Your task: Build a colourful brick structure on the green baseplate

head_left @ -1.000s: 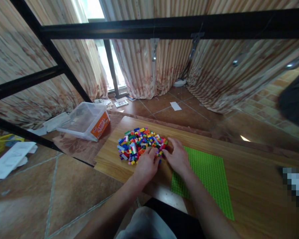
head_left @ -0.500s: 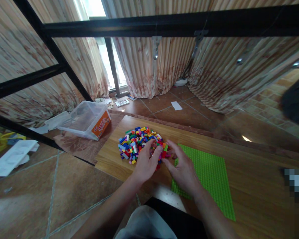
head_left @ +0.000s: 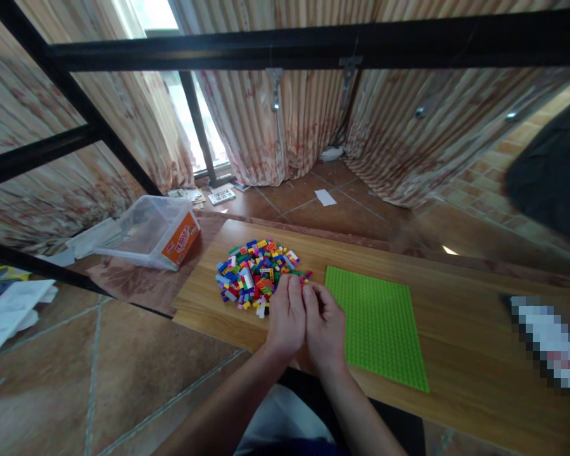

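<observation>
My left hand (head_left: 287,316) and my right hand (head_left: 323,326) are pressed side by side at the near right edge of a heap of small coloured toy bricks (head_left: 251,275). The fingers of both are curled and closed. Whatever they hold is hidden behind them; only a speck of red shows between the fingertips. To the right of my right hand lies a flat green studded baseplate (head_left: 380,323), its surface bare of bricks. Both heap and baseplate are on a wooden tabletop (head_left: 456,354).
A clear plastic bin (head_left: 145,231) with an orange label stands on the floor beyond the table's left end. A pixelated object (head_left: 548,342) lies at the table's right. Black metal bars (head_left: 285,50) cross in front of curtains (head_left: 313,120). White packaging (head_left: 14,313) is at far left.
My hands have come together from being apart around some red bricks, and their fingers have closed. The view has shifted slightly, and the baseplate's left side shows more fully.
</observation>
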Tool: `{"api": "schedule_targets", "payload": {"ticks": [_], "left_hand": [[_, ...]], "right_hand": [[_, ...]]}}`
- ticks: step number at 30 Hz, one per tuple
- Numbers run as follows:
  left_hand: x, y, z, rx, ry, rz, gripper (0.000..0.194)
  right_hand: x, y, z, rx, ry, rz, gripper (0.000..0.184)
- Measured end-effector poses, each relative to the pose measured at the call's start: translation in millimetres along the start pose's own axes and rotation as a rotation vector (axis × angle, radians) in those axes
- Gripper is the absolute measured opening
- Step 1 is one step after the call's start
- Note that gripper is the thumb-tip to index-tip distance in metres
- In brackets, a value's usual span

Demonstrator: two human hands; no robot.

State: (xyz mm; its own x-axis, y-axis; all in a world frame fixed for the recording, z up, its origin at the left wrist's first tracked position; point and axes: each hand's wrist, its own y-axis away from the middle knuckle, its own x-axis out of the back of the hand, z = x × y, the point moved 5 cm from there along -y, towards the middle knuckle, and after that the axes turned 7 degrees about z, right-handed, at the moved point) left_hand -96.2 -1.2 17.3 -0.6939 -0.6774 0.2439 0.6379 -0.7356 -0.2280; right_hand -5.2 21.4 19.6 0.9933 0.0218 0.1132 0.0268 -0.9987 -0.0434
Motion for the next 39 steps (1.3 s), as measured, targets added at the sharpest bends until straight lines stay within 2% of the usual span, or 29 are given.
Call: {"api": "schedule_targets", "payload": {"ticks": [5,10,17,21,25,29,34,39], "left_hand": [[-3.8,1.0,1.3,0.045,0.029,-0.037,0.030],[-3.8,1.5,1.5,0.111,0.057,-0.007,0.032],[-7.3,1.1,-2.3,0.254,0.186,0.049,0.035],[-11.5,-1.4,-3.1,0.189,0.152,0.024,0.034],[-14.5,-3.0,-3.9,0.112,0.116,-0.002,0.031],[-13.5,-4.8,-3.1,0.100,0.079,-0.023,0.030],[-8.5,-6.0,0.4,0.111,0.069,0.033,0.031],[-10.1,-12.4,-12.2,0.211,0.189,0.098,0.035]], "right_hand": [[0.9,2.9,0.6,0.029,-0.004,0.051,0.032],[5.2,2.5,6.0,0.004,-0.019,0.083,0.036],[1.9,-0.6,27.3,-0.299,-0.317,0.163,0.036],[-3.3,-9.7,18.5,-0.192,-0.225,0.118,0.045],[-6.8,-17.5,14.2,-0.127,-0.145,0.129,0.037],[-8.6,-19.9,16.1,-0.108,-0.149,0.145,0.036],[-10.0,-17.3,18.1,-0.178,-0.227,0.157,0.039],[-18.5,-21.3,27.5,-0.281,-0.248,0.112,0.040]]}}
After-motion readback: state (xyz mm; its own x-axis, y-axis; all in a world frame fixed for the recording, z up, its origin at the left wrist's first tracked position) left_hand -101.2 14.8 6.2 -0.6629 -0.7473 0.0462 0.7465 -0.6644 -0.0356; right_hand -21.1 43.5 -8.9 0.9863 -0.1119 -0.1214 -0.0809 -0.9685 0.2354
